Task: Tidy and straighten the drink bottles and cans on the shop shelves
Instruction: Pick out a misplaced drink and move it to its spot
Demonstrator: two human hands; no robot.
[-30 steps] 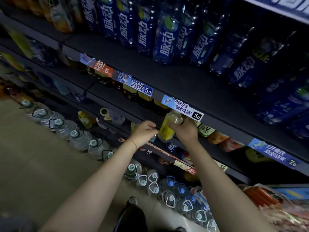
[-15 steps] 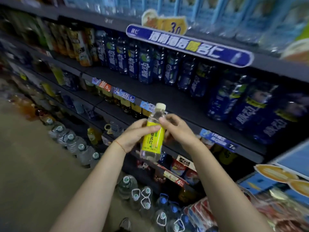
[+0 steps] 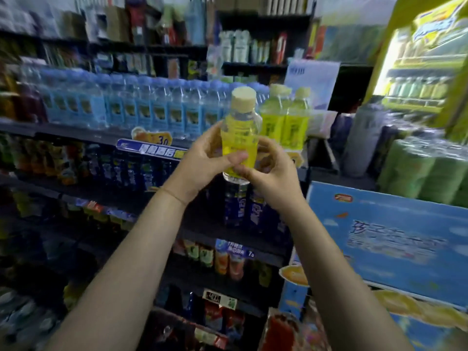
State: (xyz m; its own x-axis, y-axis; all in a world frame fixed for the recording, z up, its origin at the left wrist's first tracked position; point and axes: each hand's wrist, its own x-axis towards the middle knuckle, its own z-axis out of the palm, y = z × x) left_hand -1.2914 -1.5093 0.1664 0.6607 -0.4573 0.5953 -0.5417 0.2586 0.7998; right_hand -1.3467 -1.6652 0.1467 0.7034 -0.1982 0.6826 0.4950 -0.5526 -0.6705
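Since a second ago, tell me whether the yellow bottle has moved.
Yes. The yellow bottle has gone up: it was low, under the dark-blue bottles' shelf, and now it is level with the top shelf's light-blue bottles, gripped by both hands.

A shop, long dark shelves (image 3: 76, 134) full of drinks, rows of blue water bottles (image 3: 141, 107), yellow bottles (image 3: 286, 122), price tags (image 3: 152, 140) on the shelf edges, a lit drinks fridge (image 3: 420, 72)
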